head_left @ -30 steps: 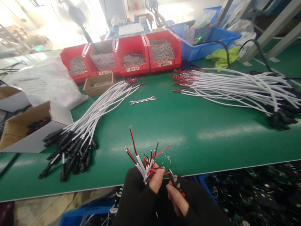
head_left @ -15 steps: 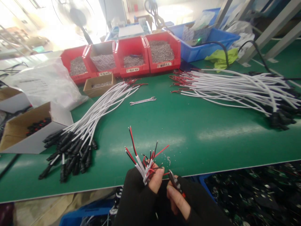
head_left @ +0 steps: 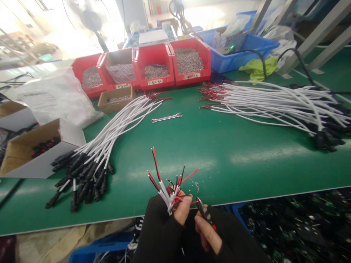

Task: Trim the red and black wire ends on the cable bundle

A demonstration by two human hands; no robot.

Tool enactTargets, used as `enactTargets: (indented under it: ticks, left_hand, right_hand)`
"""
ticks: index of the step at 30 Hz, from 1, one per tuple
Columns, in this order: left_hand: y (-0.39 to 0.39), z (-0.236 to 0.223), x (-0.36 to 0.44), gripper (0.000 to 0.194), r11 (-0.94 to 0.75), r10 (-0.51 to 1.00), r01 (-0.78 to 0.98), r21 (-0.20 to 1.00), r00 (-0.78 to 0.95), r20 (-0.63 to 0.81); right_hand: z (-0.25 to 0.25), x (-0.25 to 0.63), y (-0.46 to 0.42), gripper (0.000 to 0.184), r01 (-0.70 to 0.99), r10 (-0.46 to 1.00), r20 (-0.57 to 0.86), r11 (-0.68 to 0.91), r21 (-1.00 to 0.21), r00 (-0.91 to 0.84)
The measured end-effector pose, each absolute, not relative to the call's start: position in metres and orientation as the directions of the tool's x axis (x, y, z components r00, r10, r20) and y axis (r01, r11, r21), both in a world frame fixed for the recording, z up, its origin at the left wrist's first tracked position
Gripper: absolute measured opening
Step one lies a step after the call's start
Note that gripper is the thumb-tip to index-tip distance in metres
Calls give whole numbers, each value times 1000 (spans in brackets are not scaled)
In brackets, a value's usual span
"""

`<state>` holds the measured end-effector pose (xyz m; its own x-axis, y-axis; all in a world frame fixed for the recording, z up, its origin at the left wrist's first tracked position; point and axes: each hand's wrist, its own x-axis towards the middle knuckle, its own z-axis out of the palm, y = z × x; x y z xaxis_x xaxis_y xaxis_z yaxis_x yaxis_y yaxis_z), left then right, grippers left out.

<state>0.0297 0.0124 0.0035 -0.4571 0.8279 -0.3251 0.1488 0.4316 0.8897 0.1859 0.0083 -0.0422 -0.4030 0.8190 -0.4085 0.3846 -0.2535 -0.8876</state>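
Observation:
My left hand (head_left: 183,210) is closed around a bunch of white cables (head_left: 166,197), whose red and black wire ends fan out above the fingers. In my right hand (head_left: 207,233) are wire cutters (head_left: 203,210) with dark jaws and a bit of red on the handle. The jaws meet the end of a red wire (head_left: 194,202) that sticks out past my left thumb. Tiny cut bits (head_left: 196,185) lie scattered on the green table (head_left: 175,146) just beyond the hands.
A cable bundle (head_left: 109,131) lies at left, another (head_left: 274,102) at right. A wrench (head_left: 166,117) rests between them. Red bins (head_left: 156,82) of small metal parts and a blue bin (head_left: 225,64) stand behind. An open carton (head_left: 70,137) sits at left; a crate of dark parts (head_left: 298,223) is below right.
Hardly anything differs. The view has shifted very slightly; both hands, the cables and the wire cutters keep their positions relative to one another.

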Motion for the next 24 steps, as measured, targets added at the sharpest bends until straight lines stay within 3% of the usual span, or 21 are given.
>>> enactTargets:
  ticks: [12, 19, 24]
  left_hand:
    - [17, 3, 31, 27, 417, 860, 116, 901, -373, -350]
    - [17, 0, 28, 28, 433, 853, -73, 899, -291, -434]
    - [13, -6, 27, 30, 466, 846, -102, 879, -239, -477]
  right_hand:
    - [-48, 180, 7, 46, 370, 770, -500, -365, -854, -396]
    - [-50, 184, 8, 41, 331, 762, -508, -396, -856, -402]
    - [-53, 182, 4, 44, 291, 770, -503, -415, -862, -393]
